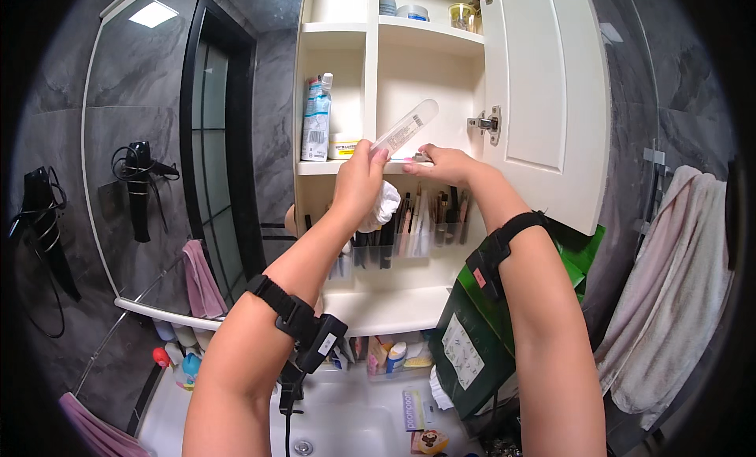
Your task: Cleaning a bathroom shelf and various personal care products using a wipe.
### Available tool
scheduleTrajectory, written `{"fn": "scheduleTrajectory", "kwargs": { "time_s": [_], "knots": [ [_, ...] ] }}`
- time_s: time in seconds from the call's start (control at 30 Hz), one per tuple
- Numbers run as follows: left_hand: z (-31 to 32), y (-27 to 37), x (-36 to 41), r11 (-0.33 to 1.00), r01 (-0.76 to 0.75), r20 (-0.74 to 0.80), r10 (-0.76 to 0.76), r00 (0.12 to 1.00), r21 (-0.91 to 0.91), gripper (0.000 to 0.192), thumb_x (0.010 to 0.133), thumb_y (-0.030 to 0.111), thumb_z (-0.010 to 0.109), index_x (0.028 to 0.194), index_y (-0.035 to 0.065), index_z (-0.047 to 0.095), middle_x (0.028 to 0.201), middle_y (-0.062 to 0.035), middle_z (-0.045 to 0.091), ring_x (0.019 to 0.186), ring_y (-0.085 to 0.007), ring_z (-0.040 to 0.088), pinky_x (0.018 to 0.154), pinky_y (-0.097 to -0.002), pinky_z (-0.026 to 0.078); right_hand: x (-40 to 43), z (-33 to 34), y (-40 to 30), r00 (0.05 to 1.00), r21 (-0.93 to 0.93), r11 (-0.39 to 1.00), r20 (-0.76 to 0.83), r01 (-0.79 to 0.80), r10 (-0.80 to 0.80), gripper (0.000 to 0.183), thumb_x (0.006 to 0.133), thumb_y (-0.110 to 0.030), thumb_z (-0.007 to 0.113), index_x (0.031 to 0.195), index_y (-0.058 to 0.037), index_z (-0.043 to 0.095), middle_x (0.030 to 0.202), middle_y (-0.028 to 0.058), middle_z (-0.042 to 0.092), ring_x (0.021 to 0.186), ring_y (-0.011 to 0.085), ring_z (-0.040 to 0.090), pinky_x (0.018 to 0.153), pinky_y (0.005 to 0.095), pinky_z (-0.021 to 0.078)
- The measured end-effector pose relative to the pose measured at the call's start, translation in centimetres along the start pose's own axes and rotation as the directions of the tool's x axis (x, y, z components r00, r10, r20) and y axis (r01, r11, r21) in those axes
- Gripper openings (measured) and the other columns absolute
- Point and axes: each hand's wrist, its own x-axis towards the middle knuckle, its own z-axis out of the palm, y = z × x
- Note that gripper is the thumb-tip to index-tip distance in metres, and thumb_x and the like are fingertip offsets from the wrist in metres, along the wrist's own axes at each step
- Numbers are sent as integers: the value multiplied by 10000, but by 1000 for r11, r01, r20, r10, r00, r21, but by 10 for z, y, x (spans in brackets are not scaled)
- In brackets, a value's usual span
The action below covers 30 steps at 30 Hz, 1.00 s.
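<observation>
My left hand [359,182] holds a long translucent plastic case [407,129] with a printed label, tilted up to the right before the open cabinet. Crumpled white tissue or cloth [387,204] shows below that hand. My right hand [440,164] is at the edge of the middle shelf [319,168], its fingers beside small pinkish and metallic items [418,157]; whether it grips them is unclear. A squeeze tube with a white cap [317,119] stands in the left compartment, next to a white and yellow box [344,146].
The cabinet door [549,90] stands open at right. Brushes and pencils [413,215] fill clear holders under the shelf. Below are a white sink [348,427], a dark green bag [472,350] and small packages [413,410]. Towels [667,291] hang at right, a hair dryer [44,220] at left.
</observation>
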Motion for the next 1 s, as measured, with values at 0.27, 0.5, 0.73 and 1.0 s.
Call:
{"fn": "scheduleTrajectory", "kwargs": {
  "time_s": [0.27,0.5,0.73,1.0],
  "knots": [
    [-12,4,-3,990,-115,-76,109,991,-86,241,900,234,448,905,-7,465,840,-178,636,814,-347,603,700,-389,451,-23,17,-6,919,-260,949,-302,177,-255,615,787,-507,538,1103,19,497,987,173,540,949,321,506,843,381,406],
    [-16,7,-9,990,-117,-74,111,991,-81,237,899,221,456,912,-15,469,838,-165,644,811,-309,621,695,-364,459,-25,31,-8,743,-361,880,-486,309,-460,364,756,-307,627,945,-14,524,920,126,507,877,288,487,772,378,409],
    [-28,-1,-9,996,-39,-73,33,997,-81,223,919,219,426,929,4,482,865,-97,649,777,-141,558,713,-277,415,-27,27,-14,692,-272,864,-518,424,-502,188,733,-57,573,897,-34,484,861,128,474,842,304,468,739,388,404],
    [-32,2,-26,987,-33,-127,12,992,-160,232,922,231,426,925,7,490,847,-97,641,759,-124,531,715,-265,398,-29,15,-25,621,-206,876,-635,436,-459,170,745,-4,527,904,-33,474,813,146,517,774,320,501,691,384,419]
  ]
}}
